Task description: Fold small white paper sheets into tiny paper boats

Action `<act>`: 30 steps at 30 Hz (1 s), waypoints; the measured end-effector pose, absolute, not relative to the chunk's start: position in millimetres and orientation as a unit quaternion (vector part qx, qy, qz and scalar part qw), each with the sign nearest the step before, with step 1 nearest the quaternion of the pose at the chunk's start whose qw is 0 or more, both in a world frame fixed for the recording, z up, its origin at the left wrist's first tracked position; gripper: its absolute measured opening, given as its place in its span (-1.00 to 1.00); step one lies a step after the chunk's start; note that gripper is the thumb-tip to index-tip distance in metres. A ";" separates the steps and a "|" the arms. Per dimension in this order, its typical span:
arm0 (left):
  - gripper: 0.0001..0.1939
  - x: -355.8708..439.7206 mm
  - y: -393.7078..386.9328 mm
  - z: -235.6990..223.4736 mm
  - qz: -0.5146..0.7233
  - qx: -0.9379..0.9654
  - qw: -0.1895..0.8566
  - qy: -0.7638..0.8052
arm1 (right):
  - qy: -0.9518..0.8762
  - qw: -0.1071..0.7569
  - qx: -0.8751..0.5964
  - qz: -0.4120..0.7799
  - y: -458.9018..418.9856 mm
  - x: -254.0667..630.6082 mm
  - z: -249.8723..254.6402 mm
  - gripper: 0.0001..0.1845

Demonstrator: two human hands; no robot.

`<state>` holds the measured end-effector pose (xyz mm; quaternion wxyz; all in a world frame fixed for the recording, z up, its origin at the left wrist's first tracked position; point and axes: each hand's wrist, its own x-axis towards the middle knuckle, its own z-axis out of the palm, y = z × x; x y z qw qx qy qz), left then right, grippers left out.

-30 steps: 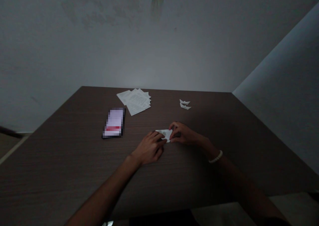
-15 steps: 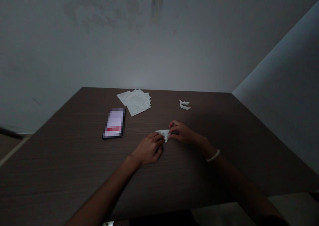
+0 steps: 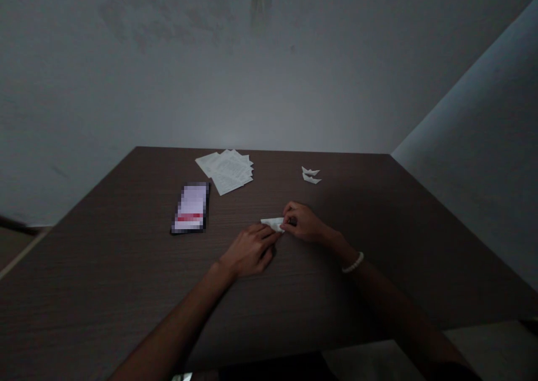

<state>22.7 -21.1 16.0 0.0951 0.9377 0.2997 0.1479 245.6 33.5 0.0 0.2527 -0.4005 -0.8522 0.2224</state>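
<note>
— One grip or two, at this dark wood-grain table (image 3: pixel 126 291)?

— Two: left hand (image 3: pixel 250 251) with fingers curled, right hand (image 3: pixel 303 223) in a fingertip pinch, both closed on one small folded paper (image 3: pixel 272 223), mid-table.

— And around that paper?

— At 9 o'clock, a pixelated phone (image 3: pixel 190 208); at 11 o'clock, a loose stack of printed sheets (image 3: pixel 225 171); at 1 o'clock, two small paper boats (image 3: pixel 311 175), touching. On the right wrist, a white bracelet (image 3: pixel 353 263).

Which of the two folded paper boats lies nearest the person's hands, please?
The front paper boat, which sits closer to the right hand than the back paper boat does.
</note>
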 end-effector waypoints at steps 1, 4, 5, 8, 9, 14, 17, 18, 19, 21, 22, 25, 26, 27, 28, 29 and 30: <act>-0.60 22.9 -21.3 16.7 0.144 0.939 0.092 0.299 | -0.852 0.250 -0.404 0.219 33.5 245.0 -0.2 -0.92; -0.61 23.7 -22.3 18.3 0.134 0.941 0.084 0.300 | -0.853 0.243 -0.411 0.208 33.9 243.3 0.1 -0.91; -0.61 23.9 -22.7 18.7 0.133 0.941 0.082 0.300 | -0.854 0.242 -0.413 0.204 33.9 242.8 0.5 -0.91; -0.62 24.1 -22.8 18.9 0.132 0.941 0.082 0.300 | -0.853 0.242 -0.418 0.199 33.4 241.6 1.6 -0.91; -0.62 24.0 -22.6 18.7 0.132 0.941 0.082 0.299 | -0.852 0.243 -0.420 0.198 33.1 241.4 1.7 -0.90; -0.62 24.0 -21.4 16.4 0.132 0.940 0.076 0.304 | -0.844 0.260 -0.429 0.193 31.5 241.4 0.0 -0.90; -0.62 24.2 -21.3 14.6 0.132 0.939 0.076 0.308 | -0.838 0.264 -0.437 0.192 30.8 240.9 -0.6 -0.91; -0.62 24.3 -21.4 14.1 0.134 0.938 0.076 0.310 | -0.838 0.262 -0.438 0.192 30.7 240.5 -0.4 -0.91; -0.63 24.3 -21.4 13.6 0.136 0.938 0.077 0.310 | -0.838 0.260 -0.439 0.192 30.5 240.0 0.0 -0.92; -0.63 24.2 -21.5 13.1 0.140 0.938 0.080 0.307 | -0.837 0.260 -0.442 0.191 30.3 239.1 1.1 -0.92; -0.63 24.2 -21.5 13.1 0.142 0.938 0.081 0.305 | -0.836 0.259 -0.444 0.192 30.3 238.6 1.6 -0.93; -0.63 24.1 -21.7 14.0 0.146 0.939 0.084 0.301 | -0.830 0.257 -0.454 0.199 29.9 238.2 1.7 -0.92; -0.63 24.1 -21.7 14.5 0.145 0.939 0.084 0.301 | -0.827 0.259 -0.456 0.202 29.7 238.3 1.1 -0.91; -0.63 24.1 -21.8 14.9 0.145 0.939 0.085 0.301 | -0.823 0.263 -0.459 0.206 29.5 238.6 0.1 -0.91; -0.63 24.0 -21.8 15.3 0.144 0.939 0.085 0.300 | -0.820 0.268 -0.461 0.209 29.3 239.0 -1.1 -0.90; -0.63 23.9 -21.8 15.7 0.142 0.940 0.085 0.299 | -0.816 0.274 -0.463 0.211 29.1 239.3 -2.5 -0.90; -0.63 23.8 -21.7 15.9 0.141 0.940 0.084 0.298 | -0.813 0.280 -0.464 0.212 29.0 239.6 -3.8 -0.90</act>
